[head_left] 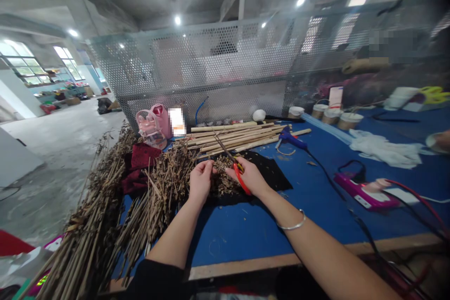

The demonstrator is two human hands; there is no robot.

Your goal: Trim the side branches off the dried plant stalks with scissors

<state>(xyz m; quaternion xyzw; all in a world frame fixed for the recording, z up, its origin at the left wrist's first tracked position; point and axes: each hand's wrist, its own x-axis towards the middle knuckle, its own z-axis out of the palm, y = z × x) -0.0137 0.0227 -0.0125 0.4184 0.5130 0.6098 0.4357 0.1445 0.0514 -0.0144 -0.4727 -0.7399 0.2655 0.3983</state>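
Observation:
My right hand [252, 177] is closed round a pair of scissors [241, 179] with red handles. Their dark blades point up and to the left, over a heap of dry brown plant bits [222, 183]. Beside that heap, my left hand [200, 179] is closed in a pinch; what sits between its fingertips is too small to make out. Under the heap lies a black cloth [276, 172]. Close to my left forearm, bundles of dried stalks [151, 206] lean over the table's left side. Pale wooden sticks [228, 137] lie just beyond the scissors.
A blue glue gun [293, 139] with a cord lies right of the sticks. Farther right are white gloves [385, 147], a magenta power strip [367, 192] with cables, and several tubs [332, 115]. A pink bottle [160, 119] stands before the perforated metal screen [211, 70].

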